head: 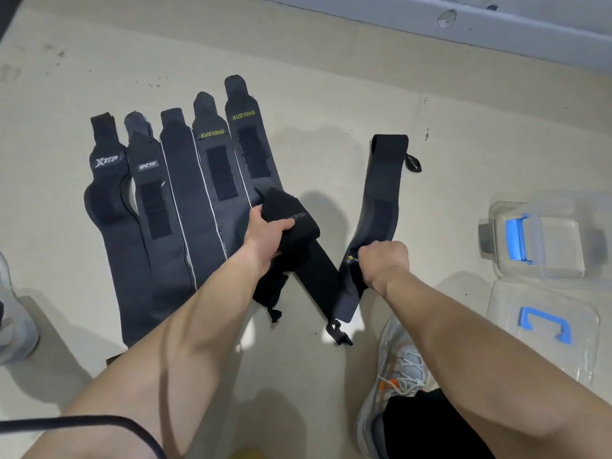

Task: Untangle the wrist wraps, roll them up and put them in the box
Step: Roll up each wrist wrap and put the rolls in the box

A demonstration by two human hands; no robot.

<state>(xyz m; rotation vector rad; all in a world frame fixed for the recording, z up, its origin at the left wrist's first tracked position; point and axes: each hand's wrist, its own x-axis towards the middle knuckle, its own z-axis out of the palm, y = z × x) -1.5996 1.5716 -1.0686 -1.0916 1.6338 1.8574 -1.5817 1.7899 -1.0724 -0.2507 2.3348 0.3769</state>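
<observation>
From the head camera, your left hand (265, 233) grips a folded black wrist wrap (291, 220), fingers curled around it. Your right hand (381, 263) pinches a second wrap (381, 193). Five wraps (185, 193) lie flat on the floor (298, 61); the clear box (543, 233) sits right.

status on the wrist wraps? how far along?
Done: five wraps lie flat, side by side on the floor. In hand: left hand grips a black wrap, right hand another wrap. Left: nothing rolled yet; no wraps visible in the clear box.
</observation>
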